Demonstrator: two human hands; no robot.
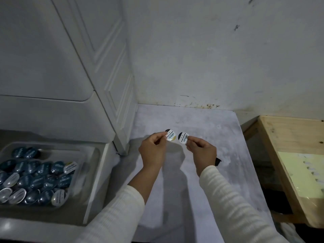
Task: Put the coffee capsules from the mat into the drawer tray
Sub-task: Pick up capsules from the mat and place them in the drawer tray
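Observation:
Over the pale grey mat (228,155), my left hand (153,151) pinches one coffee capsule (171,136) by its rim, its white printed lid facing up. My right hand (201,151) pinches a second capsule (183,136) the same way, just right of the first. Both capsules are near the middle of the mat; I cannot tell whether they are lifted off it. At the lower left, the clear drawer tray (87,155) holds several dark blue capsules (35,178), some with lids showing.
The tray sits in an open white drawer (98,181) below a white cabinet (70,67). A stained wall rises behind the mat. A wooden crate-like frame (273,146) stands at the right, close to the mat's edge.

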